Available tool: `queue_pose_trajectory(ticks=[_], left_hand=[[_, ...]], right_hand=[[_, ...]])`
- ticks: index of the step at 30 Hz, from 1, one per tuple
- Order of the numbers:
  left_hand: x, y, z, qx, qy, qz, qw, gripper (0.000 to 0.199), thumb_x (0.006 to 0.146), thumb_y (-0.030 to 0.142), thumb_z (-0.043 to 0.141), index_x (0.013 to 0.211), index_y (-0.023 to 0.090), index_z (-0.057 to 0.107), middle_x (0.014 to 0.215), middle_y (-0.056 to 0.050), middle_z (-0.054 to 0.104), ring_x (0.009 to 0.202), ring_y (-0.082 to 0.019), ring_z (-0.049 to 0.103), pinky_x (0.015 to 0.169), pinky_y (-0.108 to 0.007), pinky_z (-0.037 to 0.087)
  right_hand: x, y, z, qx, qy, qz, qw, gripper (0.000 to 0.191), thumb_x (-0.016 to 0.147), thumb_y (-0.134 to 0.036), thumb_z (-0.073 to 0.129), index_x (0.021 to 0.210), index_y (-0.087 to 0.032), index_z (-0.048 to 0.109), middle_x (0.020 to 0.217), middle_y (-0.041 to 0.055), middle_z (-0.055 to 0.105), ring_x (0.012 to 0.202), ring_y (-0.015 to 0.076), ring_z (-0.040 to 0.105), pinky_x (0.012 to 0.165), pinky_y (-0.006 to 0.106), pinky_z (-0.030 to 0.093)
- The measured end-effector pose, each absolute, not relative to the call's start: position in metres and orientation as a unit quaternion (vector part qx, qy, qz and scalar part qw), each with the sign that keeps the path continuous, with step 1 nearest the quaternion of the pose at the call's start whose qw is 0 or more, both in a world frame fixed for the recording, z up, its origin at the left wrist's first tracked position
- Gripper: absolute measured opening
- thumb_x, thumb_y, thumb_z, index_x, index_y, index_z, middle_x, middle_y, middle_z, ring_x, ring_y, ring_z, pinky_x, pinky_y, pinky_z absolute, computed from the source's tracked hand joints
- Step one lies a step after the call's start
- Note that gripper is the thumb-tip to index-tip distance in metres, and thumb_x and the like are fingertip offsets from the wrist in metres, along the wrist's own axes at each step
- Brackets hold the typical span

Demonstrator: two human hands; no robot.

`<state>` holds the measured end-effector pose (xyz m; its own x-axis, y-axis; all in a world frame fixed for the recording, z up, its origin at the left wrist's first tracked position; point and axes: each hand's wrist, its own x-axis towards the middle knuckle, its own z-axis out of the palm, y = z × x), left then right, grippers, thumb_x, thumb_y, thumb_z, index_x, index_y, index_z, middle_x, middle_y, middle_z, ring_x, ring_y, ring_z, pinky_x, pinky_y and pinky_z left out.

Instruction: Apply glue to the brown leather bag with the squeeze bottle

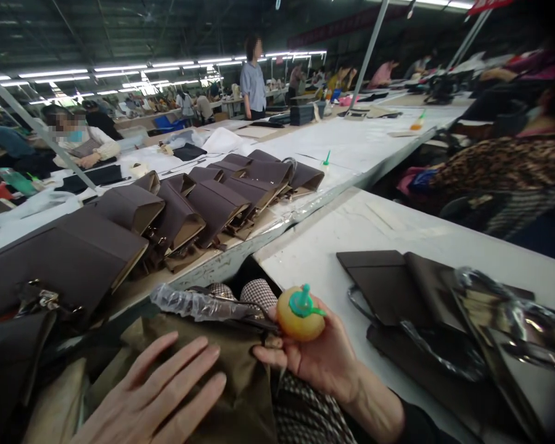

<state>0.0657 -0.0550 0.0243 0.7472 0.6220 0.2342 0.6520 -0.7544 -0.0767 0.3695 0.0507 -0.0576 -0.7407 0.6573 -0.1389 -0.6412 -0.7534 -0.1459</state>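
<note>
My left hand (166,394) lies with its fingers stretched and spread over the olive-brown lining (240,394) of a handbag on my lap. My right hand (335,361) is wrapped round a squat glue bottle (289,324) with yellowish contents and a green nozzle cap. The bottle stands roughly upright, nozzle up, just above the bag's edge. Right-hand fingertips also reach the bag's edge; whether they pinch it is hard to tell. A bag handle (192,304) wrapped in clear plastic runs along the far side of the opening. Much of the bag is below the picture.
Several dark brown handbags (217,206) lie overlapping on the long table at left. On the right table (314,246) lie more brown bag parts (379,283) with plastic-wrapped handles. A co-worker in a patterned top (509,166) sits at right. Another green-tipped bottle (417,121) stands farther off.
</note>
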Motion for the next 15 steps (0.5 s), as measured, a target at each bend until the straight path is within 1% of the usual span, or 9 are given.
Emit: queue_pose_trajectory(ticks=[2,3,4,7,9,10,12,13,15], left_hand=[[0.076,-0.025,0.025,-0.935,-0.334,-0.092,0.078,0.08,0.08,-0.004,0.046,0.155,0.021,0.054,0.16,-0.001,0.06,0.156,-0.018,0.043,0.14,-0.039,0.007],[0.079,-0.013,0.024,-0.93,-0.346,-0.101,0.07,0.082,0.077,-0.004,0.046,0.155,0.02,0.053,0.159,-0.001,0.061,0.154,-0.017,0.045,0.139,-0.035,0.009],[0.081,-0.004,0.023,-0.925,-0.357,-0.114,0.058,0.083,0.075,-0.004,0.047,0.154,0.021,0.053,0.156,-0.001,0.064,0.15,-0.016,0.049,0.138,-0.031,0.015],[0.078,0.018,0.022,-0.905,-0.41,-0.105,-0.028,0.072,0.079,0.001,0.055,0.145,0.03,0.057,0.141,0.002,0.071,0.132,-0.015,0.064,0.122,-0.024,0.045],[0.067,0.032,0.027,-0.879,-0.45,-0.024,-0.158,0.075,0.083,0.01,0.066,0.15,0.04,0.051,0.153,0.004,0.063,0.14,-0.017,0.062,0.119,-0.028,0.053],[0.061,0.04,0.031,-0.855,-0.459,0.035,-0.24,0.086,0.083,0.017,0.076,0.157,0.045,0.044,0.165,0.005,0.053,0.15,-0.02,0.054,0.123,-0.033,0.049],[0.047,0.058,0.041,-0.8,-0.447,0.115,-0.382,0.116,0.074,0.037,0.095,0.166,0.053,0.026,0.179,0.009,0.028,0.164,-0.025,0.033,0.134,-0.041,0.03],[0.043,0.067,0.046,-0.773,-0.441,0.129,-0.437,0.122,0.071,0.047,0.098,0.166,0.055,0.023,0.181,0.01,0.022,0.166,-0.026,0.026,0.135,-0.042,0.023],[0.04,0.083,0.052,-0.74,-0.444,0.122,-0.491,0.118,0.071,0.064,0.095,0.166,0.055,0.025,0.18,0.01,0.023,0.167,-0.026,0.025,0.135,-0.043,0.02]], right_hand=[[0.37,0.053,-0.059,-0.092,-0.042,0.932,0.347,0.05,0.089,-0.057,0.083,0.119,-0.019,0.072,0.109,0.0042,0.083,0.087,0.0261,0.08,0.107,0.06,0.057],[0.37,0.054,-0.06,-0.091,-0.041,0.932,0.348,0.051,0.089,-0.057,0.083,0.118,-0.018,0.072,0.109,0.0042,0.083,0.086,0.025,0.079,0.107,0.059,0.057],[0.37,0.054,-0.061,-0.088,-0.04,0.931,0.353,0.052,0.088,-0.058,0.084,0.117,-0.017,0.072,0.11,0.004,0.082,0.085,0.024,0.078,0.108,0.059,0.056],[0.371,0.055,-0.062,-0.055,-0.043,0.919,0.388,0.049,0.086,-0.059,0.085,0.11,-0.018,0.074,0.111,0.0028,0.081,0.091,0.0238,0.077,0.111,0.06,0.054],[0.37,0.056,-0.061,-0.039,-0.047,0.911,0.409,0.046,0.086,-0.058,0.086,0.107,-0.02,0.074,0.111,0.0026,0.08,0.102,0.0269,0.076,0.114,0.061,0.052],[0.369,0.057,-0.061,-0.037,-0.045,0.907,0.416,0.045,0.086,-0.058,0.086,0.107,-0.02,0.074,0.111,0.0028,0.08,0.107,0.0282,0.075,0.115,0.062,0.051],[0.367,0.058,-0.061,-0.038,-0.034,0.903,0.427,0.047,0.085,-0.057,0.087,0.107,-0.018,0.075,0.111,0.0032,0.08,0.112,0.0291,0.074,0.117,0.062,0.05],[0.366,0.059,-0.062,-0.038,-0.027,0.9,0.432,0.047,0.085,-0.057,0.088,0.107,-0.017,0.074,0.111,0.0033,0.08,0.113,0.0288,0.073,0.117,0.062,0.05],[0.364,0.061,-0.063,-0.036,-0.017,0.895,0.443,0.046,0.086,-0.055,0.087,0.107,-0.016,0.074,0.111,0.0035,0.08,0.112,0.0274,0.073,0.117,0.063,0.05]])
